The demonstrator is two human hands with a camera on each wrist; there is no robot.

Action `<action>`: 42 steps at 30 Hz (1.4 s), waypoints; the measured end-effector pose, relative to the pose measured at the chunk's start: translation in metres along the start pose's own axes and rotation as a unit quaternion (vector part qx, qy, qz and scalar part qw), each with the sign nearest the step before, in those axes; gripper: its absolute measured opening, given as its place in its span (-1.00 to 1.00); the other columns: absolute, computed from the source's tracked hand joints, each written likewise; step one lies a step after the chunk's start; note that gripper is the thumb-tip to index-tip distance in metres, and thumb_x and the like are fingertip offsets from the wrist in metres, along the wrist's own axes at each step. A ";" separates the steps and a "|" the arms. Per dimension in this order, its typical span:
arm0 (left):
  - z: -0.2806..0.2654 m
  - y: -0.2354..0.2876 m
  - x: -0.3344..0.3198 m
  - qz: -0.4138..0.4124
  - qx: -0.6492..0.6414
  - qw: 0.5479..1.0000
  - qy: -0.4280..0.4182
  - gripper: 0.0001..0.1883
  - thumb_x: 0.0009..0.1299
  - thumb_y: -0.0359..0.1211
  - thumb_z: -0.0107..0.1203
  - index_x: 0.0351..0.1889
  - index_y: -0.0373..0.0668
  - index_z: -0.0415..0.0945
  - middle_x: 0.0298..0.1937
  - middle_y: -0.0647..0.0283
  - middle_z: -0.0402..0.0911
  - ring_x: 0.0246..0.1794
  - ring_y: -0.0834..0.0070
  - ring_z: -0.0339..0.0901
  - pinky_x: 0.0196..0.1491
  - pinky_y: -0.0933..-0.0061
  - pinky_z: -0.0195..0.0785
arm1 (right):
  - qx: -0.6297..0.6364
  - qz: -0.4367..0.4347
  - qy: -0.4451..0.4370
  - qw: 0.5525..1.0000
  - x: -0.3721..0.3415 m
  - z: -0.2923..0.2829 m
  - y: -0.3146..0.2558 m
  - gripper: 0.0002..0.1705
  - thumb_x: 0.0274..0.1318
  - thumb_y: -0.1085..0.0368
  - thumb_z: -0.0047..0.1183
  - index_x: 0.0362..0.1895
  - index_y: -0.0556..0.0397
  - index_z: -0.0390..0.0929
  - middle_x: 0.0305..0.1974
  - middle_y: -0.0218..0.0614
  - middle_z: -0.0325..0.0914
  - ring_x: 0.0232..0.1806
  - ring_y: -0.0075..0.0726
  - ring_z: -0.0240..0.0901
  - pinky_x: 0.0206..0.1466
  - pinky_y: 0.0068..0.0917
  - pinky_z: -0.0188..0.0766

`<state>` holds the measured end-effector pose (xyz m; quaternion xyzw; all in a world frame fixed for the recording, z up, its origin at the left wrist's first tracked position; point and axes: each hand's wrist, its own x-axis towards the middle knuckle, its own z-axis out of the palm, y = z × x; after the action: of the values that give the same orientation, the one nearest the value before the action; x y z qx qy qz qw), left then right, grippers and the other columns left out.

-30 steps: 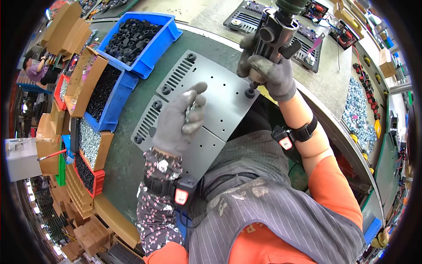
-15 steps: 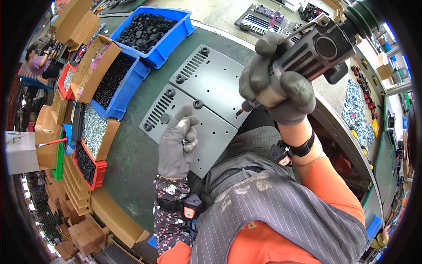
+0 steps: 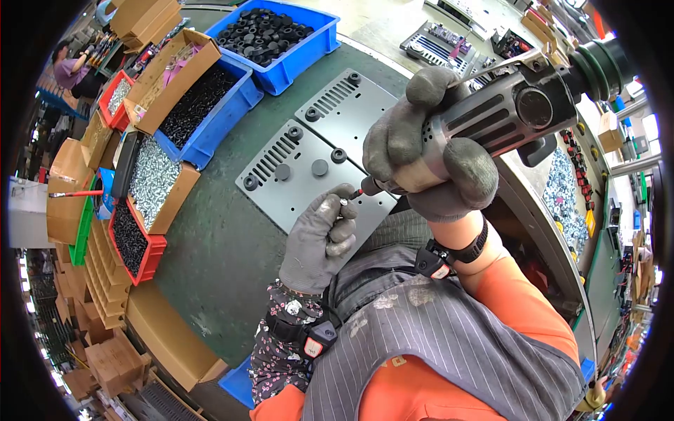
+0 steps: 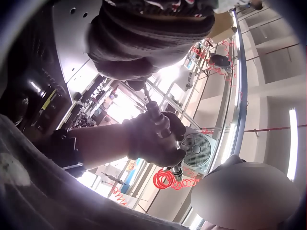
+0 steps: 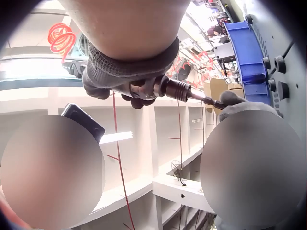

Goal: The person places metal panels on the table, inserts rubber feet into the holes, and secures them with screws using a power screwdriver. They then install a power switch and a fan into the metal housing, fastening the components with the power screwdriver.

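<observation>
In the head view the gloved right hand (image 3: 432,151) grips a power screwdriver (image 3: 498,112), its bit pointing left at the fingertips of the gloved left hand (image 3: 321,238). Those fingers are curled and pinch a small shiny screw (image 3: 344,201) at the bit's tip. Below the hands lie two grey metal plates (image 3: 274,200) side by side, with slots and black round feet (image 3: 339,155) near their corners. Two dark discs (image 3: 320,167) rest on the nearer plate. The right wrist view shows the bit (image 5: 207,100) meeting the left fingertips.
Blue bins (image 3: 281,74) of black parts stand at the back left, beside a cardboard box of silver screws (image 3: 153,182) and a red bin (image 3: 149,258) of dark screws. Slotted panels with circuit boards (image 3: 439,45) lie beyond. A seated person (image 3: 70,74) is at far left.
The screwdriver has left the far plate's corner foot and swung over to the left hand. The left fingers have closed in around a screw at the bit. More loose feet now show on the nearer plate.
</observation>
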<state>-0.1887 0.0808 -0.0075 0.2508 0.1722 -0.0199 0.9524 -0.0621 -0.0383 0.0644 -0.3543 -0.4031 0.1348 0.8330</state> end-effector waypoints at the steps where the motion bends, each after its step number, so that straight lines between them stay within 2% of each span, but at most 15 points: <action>1: 0.003 0.000 -0.001 -0.004 -0.007 1.000 -0.005 -0.73 0.47 -0.30 -0.11 0.02 -0.27 0.39 -0.38 0.37 0.44 -0.58 0.78 0.16 -0.64 0.82 0.02 | 0.010 0.005 0.008 1.000 -0.002 0.002 0.000 -0.39 -0.06 0.02 0.05 0.03 0.07 0.23 -0.50 -0.35 0.37 -0.55 -0.28 0.39 -0.55 -0.43 0.42; 12: 0.012 -0.009 0.004 -0.084 -0.062 0.991 -0.082 -0.69 0.46 -0.23 -0.09 0.01 -0.24 0.41 -0.45 0.37 0.39 -0.58 0.73 0.16 -0.67 0.79 0.04 | 0.067 -0.011 0.032 0.997 -0.012 -0.015 -0.006 -0.39 -0.03 -0.03 0.02 0.05 0.04 0.27 -0.58 -0.48 0.30 -0.74 -0.46 0.20 -0.71 -0.55 0.15; 14: 0.040 0.010 -0.003 -0.080 0.327 0.938 0.078 -0.62 0.40 -0.12 0.01 -0.02 -0.23 0.46 -0.42 0.39 0.42 -0.53 0.73 0.26 -0.61 0.72 0.16 | 0.051 0.016 0.138 0.989 -0.013 -0.022 -0.010 -0.41 0.03 -0.07 -0.05 0.05 0.05 0.28 -0.52 -0.49 0.33 -0.68 -0.47 0.23 -0.65 -0.58 0.20; 15: 0.033 0.011 0.005 -0.079 0.327 0.938 0.080 -0.62 0.40 -0.12 0.01 -0.02 -0.23 0.46 -0.42 0.39 0.42 -0.53 0.73 0.26 -0.61 0.72 0.16 | 0.053 0.010 0.134 0.990 -0.013 -0.033 -0.012 -0.43 0.08 -0.07 -0.09 0.04 0.06 0.30 -0.48 -0.49 0.35 -0.58 -0.49 0.27 -0.60 -0.58 0.19; 17: 0.015 0.014 0.027 0.145 0.642 0.749 0.081 -0.62 0.32 -0.11 0.10 -0.09 -0.20 0.52 -0.38 0.34 0.52 -0.43 0.60 0.43 -0.45 0.55 0.32 | 0.055 0.010 0.170 0.984 -0.015 -0.044 -0.018 -0.45 0.09 -0.05 -0.09 0.03 0.07 0.32 -0.47 -0.46 0.36 -0.51 -0.47 0.29 -0.51 -0.54 0.19; 18: 0.016 0.019 0.034 0.144 0.643 0.748 0.082 -0.62 0.32 -0.11 0.10 -0.09 -0.20 0.52 -0.38 0.34 0.52 -0.43 0.60 0.43 -0.45 0.55 0.32 | 0.044 -0.003 0.177 0.983 -0.016 -0.052 -0.019 -0.45 0.09 -0.05 -0.09 0.03 0.09 0.33 -0.47 -0.45 0.36 -0.51 -0.46 0.29 -0.47 -0.52 0.19; 20: 0.021 0.027 0.050 0.276 0.861 0.406 0.134 -0.70 0.26 -0.17 0.14 -0.14 -0.12 0.55 -0.34 0.24 0.58 -0.32 0.40 0.51 -0.27 0.40 0.37 | 0.051 -0.001 0.171 0.984 -0.020 -0.062 -0.022 -0.45 0.09 -0.03 -0.09 0.02 0.12 0.33 -0.48 -0.42 0.35 -0.49 -0.44 0.31 -0.41 -0.49 0.21; 24: 0.021 0.026 0.072 0.209 0.884 0.398 0.126 -0.73 0.19 -0.21 0.17 -0.18 -0.06 0.58 -0.35 0.16 0.58 -0.29 0.31 0.51 -0.19 0.35 0.36 | 0.042 -0.003 0.172 0.984 -0.027 -0.070 -0.029 -0.46 0.03 0.06 -0.06 0.00 0.20 0.32 -0.49 -0.34 0.38 -0.51 -0.35 0.35 -0.43 -0.44 0.28; 26: 0.036 0.019 0.065 0.195 0.846 0.486 0.101 -0.75 0.19 -0.22 0.17 -0.19 -0.04 0.58 -0.35 0.16 0.58 -0.32 0.31 0.52 -0.23 0.35 0.37 | 0.045 -0.003 0.188 0.981 -0.032 -0.073 -0.032 -0.47 -0.02 0.12 -0.04 -0.02 0.24 0.31 -0.50 -0.26 0.41 -0.51 -0.27 0.39 -0.45 -0.41 0.33; 28: 0.054 0.009 0.053 0.139 0.855 0.492 0.092 -0.76 0.19 -0.24 0.17 -0.21 -0.06 0.59 -0.34 0.18 0.59 -0.34 0.31 0.54 -0.24 0.38 0.38 | -0.038 0.025 0.189 0.981 -0.037 -0.075 -0.032 -0.47 -0.03 0.15 -0.01 -0.03 0.26 0.32 -0.51 -0.23 0.44 -0.54 -0.29 0.42 -0.46 -0.44 0.35; 30: 0.047 -0.007 0.052 0.178 0.811 0.558 0.014 -0.76 0.18 -0.25 0.18 -0.20 -0.07 0.59 -0.32 0.19 0.61 -0.34 0.32 0.56 -0.25 0.40 0.40 | -0.038 0.021 0.195 0.980 -0.034 -0.070 -0.028 -0.50 -0.06 0.22 0.03 -0.03 0.27 0.33 -0.52 -0.21 0.46 -0.55 -0.30 0.43 -0.46 -0.47 0.37; 33: 0.036 -0.025 0.058 0.199 0.809 0.553 -0.006 -0.71 0.17 -0.25 0.19 -0.15 -0.08 0.57 -0.30 0.19 0.61 -0.32 0.33 0.57 -0.24 0.40 0.41 | -0.040 0.034 0.188 0.981 -0.030 -0.065 -0.020 -0.54 -0.11 0.39 0.06 -0.04 0.27 0.32 -0.53 -0.19 0.47 -0.56 -0.36 0.42 -0.46 -0.50 0.36; 36: 0.034 -0.031 0.059 0.209 0.810 0.547 0.014 -0.70 0.17 -0.25 0.20 -0.14 -0.10 0.56 -0.31 0.19 0.61 -0.33 0.31 0.57 -0.25 0.38 0.41 | -0.124 0.100 0.156 0.975 -0.026 -0.063 -0.015 -0.46 -0.09 0.19 0.09 -0.02 0.22 0.32 -0.49 -0.26 0.44 -0.48 -0.30 0.42 -0.40 -0.40 0.40; 41: 0.030 -0.036 0.063 0.223 0.791 0.568 0.041 -0.73 0.15 -0.23 0.21 -0.24 -0.14 0.55 -0.36 0.19 0.58 -0.37 0.27 0.55 -0.30 0.31 0.40 | -0.117 0.150 0.096 0.977 -0.023 -0.061 0.006 -0.52 -0.14 0.32 0.16 -0.08 0.16 0.33 -0.50 -0.26 0.44 -0.47 -0.35 0.44 -0.40 -0.39 0.43; 42: 0.029 -0.036 0.063 0.225 0.818 0.529 0.039 -0.73 0.21 -0.18 0.15 -0.20 -0.08 0.54 -0.35 0.18 0.58 -0.36 0.22 0.55 -0.30 0.24 0.39 | -0.115 0.153 0.095 0.977 -0.022 -0.062 0.008 -0.52 -0.14 0.32 0.16 -0.08 0.16 0.33 -0.50 -0.26 0.44 -0.47 -0.35 0.44 -0.40 -0.39 0.43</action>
<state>-0.1249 0.0383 -0.0216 0.9507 0.0558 0.0726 0.2962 -0.0283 -0.0735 0.0200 -0.5160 -0.2763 0.1790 0.7908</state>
